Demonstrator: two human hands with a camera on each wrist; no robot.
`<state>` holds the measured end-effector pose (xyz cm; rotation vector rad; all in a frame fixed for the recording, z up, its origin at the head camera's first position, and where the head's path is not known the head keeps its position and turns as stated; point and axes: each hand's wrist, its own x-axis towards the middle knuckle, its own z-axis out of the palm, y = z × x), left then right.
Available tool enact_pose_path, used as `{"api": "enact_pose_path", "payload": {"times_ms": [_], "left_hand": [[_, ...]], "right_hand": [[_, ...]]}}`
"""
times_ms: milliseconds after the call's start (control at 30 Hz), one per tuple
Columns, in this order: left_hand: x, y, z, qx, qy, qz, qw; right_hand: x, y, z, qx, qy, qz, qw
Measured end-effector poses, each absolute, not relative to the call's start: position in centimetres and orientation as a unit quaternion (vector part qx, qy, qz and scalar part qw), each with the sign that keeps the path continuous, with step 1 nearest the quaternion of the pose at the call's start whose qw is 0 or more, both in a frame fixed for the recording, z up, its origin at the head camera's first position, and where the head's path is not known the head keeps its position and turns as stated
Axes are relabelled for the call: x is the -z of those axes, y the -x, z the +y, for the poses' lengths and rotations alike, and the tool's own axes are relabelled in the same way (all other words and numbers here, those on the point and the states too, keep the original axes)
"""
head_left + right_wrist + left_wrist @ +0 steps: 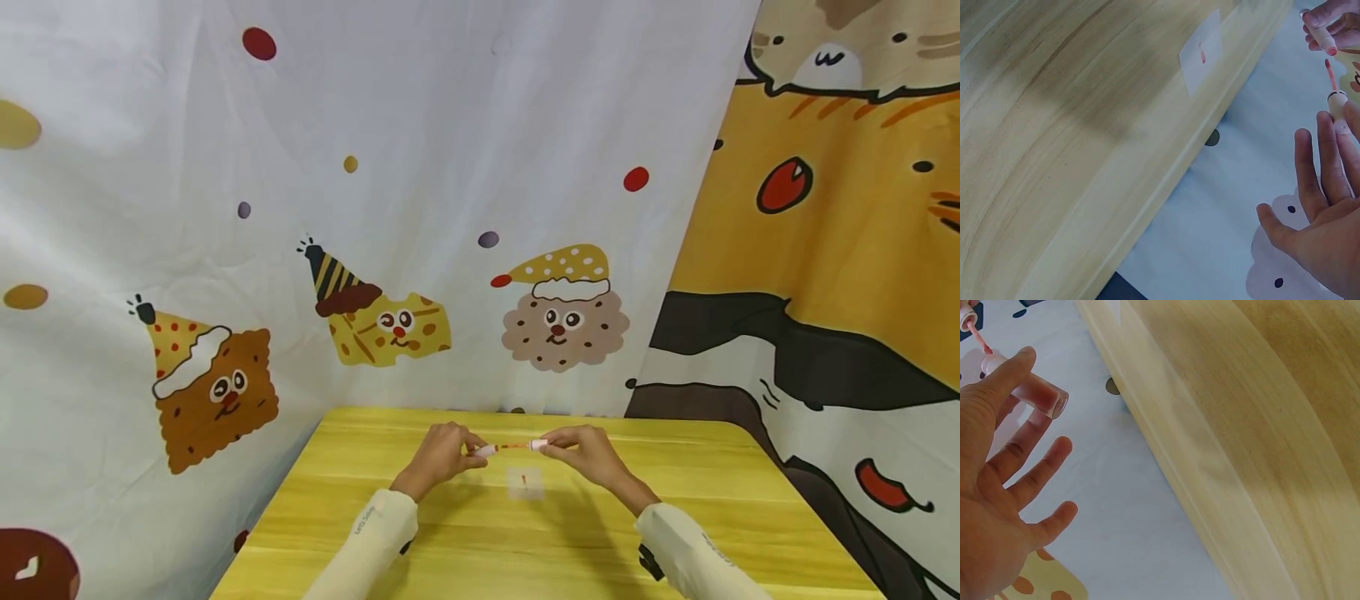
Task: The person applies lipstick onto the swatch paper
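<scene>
Between thumb and fingers, my left hand (pixel 444 452) holds a small clear lip gloss tube (pixel 1040 394) with pinkish-red gloss inside, its mouth toward the right. My right hand (pixel 588 452) pinches the pale lip gloss cap (pixel 1338 107), from which a red-coated applicator wand (pixel 1331 76) sticks out. In the right wrist view the wand's tip is just short of the tube's mouth. The other fingers of both hands are spread loosely. Below the hands, a small white paper square (pixel 535 491) lies on the table, bearing a short red stroke (pixel 1202 54).
The yellow wood-grain table (pixel 480 542) ends at its far edge just beyond the hands. Behind it hangs a white curtain (pixel 435 108) printed with cartoon biscuits and cheese, and a patterned orange and black section (pixel 832 267) is on the right.
</scene>
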<state>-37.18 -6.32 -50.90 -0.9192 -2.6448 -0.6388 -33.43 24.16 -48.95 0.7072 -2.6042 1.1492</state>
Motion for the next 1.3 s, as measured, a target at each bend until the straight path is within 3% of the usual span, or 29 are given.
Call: {"api": "enact_pose_path", "payload": {"times_ms": [600,1300], "left_hand": [[50.87,37.08,-5.96,0.222,0.324,-0.91,0.133],[50.44,36.71,-5.96,0.231,0.327,-0.897,0.187]], "right_hand": [[48.67,33.29,23.24,-0.385,-0.254,-0.883,0.092],[49.28,33.49,23.65,-0.397,-0.251,-0.878,0.089]]}}
